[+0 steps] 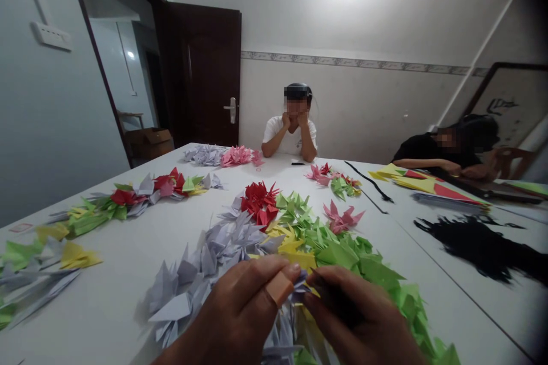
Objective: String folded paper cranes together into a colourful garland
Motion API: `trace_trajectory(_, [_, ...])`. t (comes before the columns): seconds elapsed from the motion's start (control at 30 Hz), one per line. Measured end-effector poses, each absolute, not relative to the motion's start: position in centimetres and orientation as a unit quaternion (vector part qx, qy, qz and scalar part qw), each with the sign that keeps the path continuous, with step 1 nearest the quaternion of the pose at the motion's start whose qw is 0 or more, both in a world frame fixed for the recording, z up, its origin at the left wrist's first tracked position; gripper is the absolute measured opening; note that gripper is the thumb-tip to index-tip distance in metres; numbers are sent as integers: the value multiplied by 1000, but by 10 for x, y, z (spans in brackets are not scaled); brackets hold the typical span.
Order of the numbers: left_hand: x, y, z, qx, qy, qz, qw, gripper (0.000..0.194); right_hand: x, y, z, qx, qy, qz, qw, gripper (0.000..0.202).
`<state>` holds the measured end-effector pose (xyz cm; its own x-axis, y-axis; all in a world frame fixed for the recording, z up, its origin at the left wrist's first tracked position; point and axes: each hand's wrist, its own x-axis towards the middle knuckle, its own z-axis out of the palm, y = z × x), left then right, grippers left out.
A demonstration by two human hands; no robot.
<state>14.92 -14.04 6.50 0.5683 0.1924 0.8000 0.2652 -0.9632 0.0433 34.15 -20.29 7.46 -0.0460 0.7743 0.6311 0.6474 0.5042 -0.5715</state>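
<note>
My left hand (244, 302) and my right hand (363, 311) meet low in the middle of the view, fingers pinched. Between their fingertips is a small lavender folded paper piece (301, 284), mostly covered, so its full shape is hidden. An orange band (279, 288) wraps one finger of my left hand. Around the hands lie many folded paper cranes: pale lavender ones (209, 245) to the left, yellow ones (295, 248) just beyond, and green ones (342, 254) to the right. A red cluster (260, 203) sits at the far end of the pile.
Another row of mixed cranes (124, 202) runs along the table's left side. Pink cranes (342, 217) lie beyond the pile. Black strands (475, 242) and stacked coloured paper (432, 185) are at right. Two people (291, 137) (445, 151) sit across the white table (128, 262).
</note>
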Motion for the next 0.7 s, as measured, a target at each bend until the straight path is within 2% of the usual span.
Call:
trace_trajectory(0.23, [155, -143, 71, -873, -113, -475, -11, 36, 334, -201, 78, -468, -729, -11, 499, 5])
trace_trajectory(0.4, [160, -144, 68, -841, -123, -516, -108, 49, 334, -202, 78, -472, -729, -11, 495, 6])
trace_trajectory(0.57, [163, -147, 59, -849, -104, -472, -214, 69, 334, -203, 75, -460, -721, -10, 518, 8])
trace_trajectory(0.7, [166, -148, 55, -834, -130, -468, -260, 67, 331, -201, 73, -471, -699, 25, 538, 11])
